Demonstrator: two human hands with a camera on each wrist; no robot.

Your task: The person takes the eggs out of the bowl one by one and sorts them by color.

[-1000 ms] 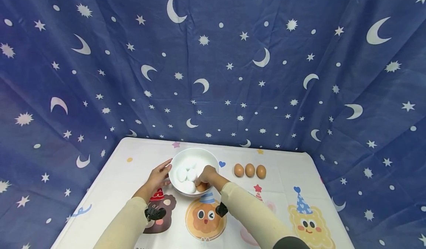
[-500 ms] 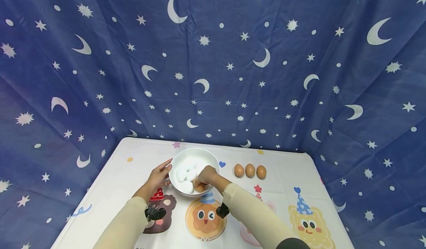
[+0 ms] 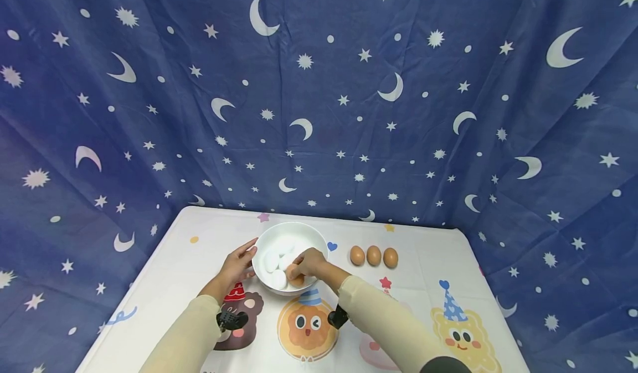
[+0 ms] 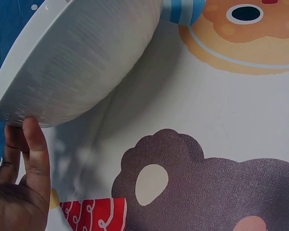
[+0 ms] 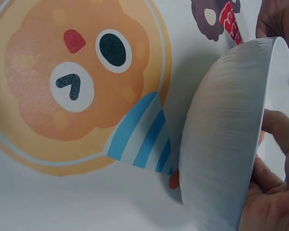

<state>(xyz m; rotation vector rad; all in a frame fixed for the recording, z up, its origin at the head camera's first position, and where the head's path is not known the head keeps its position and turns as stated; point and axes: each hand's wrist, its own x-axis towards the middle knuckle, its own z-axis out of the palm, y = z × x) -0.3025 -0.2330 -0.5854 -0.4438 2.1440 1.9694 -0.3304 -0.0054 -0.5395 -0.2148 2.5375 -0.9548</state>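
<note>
A white bowl (image 3: 291, 229) stands on the table, with several white eggs (image 3: 278, 279) inside. My left hand (image 3: 237, 263) grips its left side, fingers on the outer wall near the rim. In the left wrist view those fingers (image 4: 37, 144) press the underside of the bowl's wall. My right hand (image 3: 311, 262) reaches over the right rim and pinches a brown egg (image 3: 298, 280) low inside, partly covered by the fingers. The right wrist view shows the bowl's wall (image 5: 221, 139) hiding most of the egg, with the right hand's fingers (image 5: 279, 127) over the rim.
Three brown eggs (image 3: 374, 255) lie in a row on the table to the right of the bowl. The white tablecloth (image 3: 428, 251) bears printed cartoon figures. Behind the table hangs a blue curtain (image 3: 319, 107) with moons and stars.
Inside the bowl, my right hand has shifted its fingers, and the brown egg under them has moved slightly left. The left hand and the bowl have stayed in place.
</note>
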